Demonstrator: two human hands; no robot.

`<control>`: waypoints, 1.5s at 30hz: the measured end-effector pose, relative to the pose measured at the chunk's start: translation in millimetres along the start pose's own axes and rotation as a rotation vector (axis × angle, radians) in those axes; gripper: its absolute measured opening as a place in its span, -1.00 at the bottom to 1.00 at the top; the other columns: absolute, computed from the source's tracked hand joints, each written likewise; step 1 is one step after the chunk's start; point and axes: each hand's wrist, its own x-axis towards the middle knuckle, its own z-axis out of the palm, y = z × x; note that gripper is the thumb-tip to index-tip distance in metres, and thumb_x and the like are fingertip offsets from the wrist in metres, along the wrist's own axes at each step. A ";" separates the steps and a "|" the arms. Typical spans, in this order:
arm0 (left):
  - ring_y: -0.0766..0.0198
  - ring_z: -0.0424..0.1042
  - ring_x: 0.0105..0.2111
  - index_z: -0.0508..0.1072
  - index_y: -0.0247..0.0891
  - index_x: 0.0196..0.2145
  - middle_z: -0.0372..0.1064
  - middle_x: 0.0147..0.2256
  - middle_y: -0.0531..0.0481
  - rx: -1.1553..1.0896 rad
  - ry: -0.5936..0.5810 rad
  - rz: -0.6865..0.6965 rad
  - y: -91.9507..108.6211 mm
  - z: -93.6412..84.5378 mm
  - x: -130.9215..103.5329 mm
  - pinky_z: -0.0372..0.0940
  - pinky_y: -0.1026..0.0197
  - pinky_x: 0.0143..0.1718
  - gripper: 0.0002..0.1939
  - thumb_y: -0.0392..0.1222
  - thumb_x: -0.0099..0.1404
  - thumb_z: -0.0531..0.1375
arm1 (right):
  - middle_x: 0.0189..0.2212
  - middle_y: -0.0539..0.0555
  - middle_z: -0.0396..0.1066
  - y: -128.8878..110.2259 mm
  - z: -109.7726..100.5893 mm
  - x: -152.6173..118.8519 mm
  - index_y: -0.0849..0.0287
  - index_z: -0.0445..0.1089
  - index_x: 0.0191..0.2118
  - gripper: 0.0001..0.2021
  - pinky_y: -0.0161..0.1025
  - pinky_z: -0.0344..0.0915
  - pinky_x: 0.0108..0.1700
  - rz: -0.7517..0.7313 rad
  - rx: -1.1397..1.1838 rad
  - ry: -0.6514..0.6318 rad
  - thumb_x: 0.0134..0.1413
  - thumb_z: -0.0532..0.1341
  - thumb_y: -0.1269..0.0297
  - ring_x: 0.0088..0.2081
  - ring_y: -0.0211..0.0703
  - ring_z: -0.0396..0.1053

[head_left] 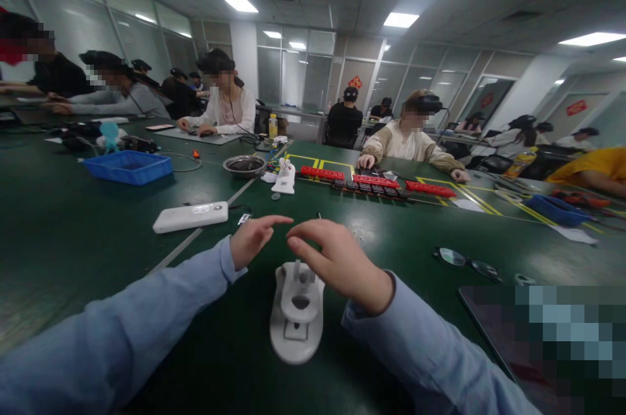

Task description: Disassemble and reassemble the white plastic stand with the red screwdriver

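Observation:
On the green table in front of me stands a white plastic device (296, 337) with a long rounded base, a raised part with an oval opening, and a thin wire loop. My left hand (252, 242) is just beyond it on the left, index finger stretched toward the right, holding nothing that I can see. Above the device's far end is my right hand (337, 255), its fingers loosely bent and the thumb apart from them. The two hands' fingertips nearly meet, with a small gap between. My right hand partly hides the device's upper end.
A white oblong box (190, 217) lies left of my hands. Farther off are a blue tray (130, 168), a metal bowl (244, 165), another white device (284, 179) and red strips (374, 181). Glasses (467, 263) and a dark tablet-like slab (489, 330) lie at right. Several people sit around.

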 end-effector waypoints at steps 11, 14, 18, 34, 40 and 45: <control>0.40 0.12 -0.59 0.31 -0.33 -0.17 0.15 -0.52 0.04 -0.380 -0.230 0.000 68.0 76.0 -13.3 0.09 0.36 -0.56 -0.33 0.29 0.16 -0.23 | -0.20 0.10 0.30 -17.9 -24.0 -2.6 0.22 0.35 -0.31 -0.89 -0.16 0.16 -0.11 -0.140 -0.217 0.332 -0.01 0.17 0.36 -0.16 -0.11 0.16; 0.39 0.09 -0.56 0.25 -0.30 -0.11 0.11 -0.49 0.05 -0.255 -0.276 0.011 56.0 70.3 -15.8 0.05 0.34 -0.55 -0.28 0.34 0.12 -0.26 | -0.28 0.07 0.31 -14.4 -27.6 -4.1 0.21 0.32 -0.39 -0.91 -0.19 0.15 -0.20 -0.074 -0.145 0.181 -0.07 0.23 0.33 -0.23 -0.14 0.16; 0.39 -0.02 -0.59 0.20 -0.27 -0.09 0.02 -0.53 0.09 -0.004 -0.347 0.036 47.4 64.4 -17.7 -0.02 0.33 -0.59 -0.18 0.42 0.02 -0.33 | -0.43 0.00 0.32 -9.1 -25.0 -1.1 0.19 0.28 -0.46 -0.90 -0.24 0.10 -0.30 -0.072 -0.087 0.082 0.00 0.20 0.33 -0.37 -0.21 0.15; 0.20 0.33 -0.62 0.41 -0.33 -0.22 0.38 -0.61 -0.07 1.607 -0.515 0.568 -14.5 2.7 -5.3 0.13 0.21 -0.54 -0.36 0.24 -0.12 0.14 | -0.58 -0.06 0.21 14.6 -58.9 -14.0 0.18 0.18 -0.46 -0.80 -0.38 0.07 -0.52 0.241 0.263 0.242 0.13 0.01 0.21 -0.55 -0.33 0.15; 0.25 0.34 -0.56 0.43 -0.27 -0.56 0.38 -0.57 -0.09 1.454 -0.089 0.042 -9.8 16.7 -2.2 0.10 0.25 -0.54 -0.54 -0.02 0.20 -0.15 | -0.56 -0.05 0.27 22.1 -55.5 -11.0 0.20 0.25 -0.46 -0.84 -0.38 0.09 -0.51 0.296 0.330 -0.128 0.07 0.07 0.26 -0.52 -0.33 0.19; 0.26 0.35 -0.49 0.46 -0.26 -0.52 0.41 -0.47 -0.09 1.228 -0.037 -0.187 -13.4 4.6 4.3 0.09 0.27 -0.52 -0.51 0.03 0.21 -0.15 | -0.56 -0.06 0.30 37.5 -10.6 5.2 0.21 0.28 -0.43 -0.93 -0.39 0.12 -0.47 0.329 0.268 -0.047 0.04 0.10 0.40 -0.51 -0.34 0.24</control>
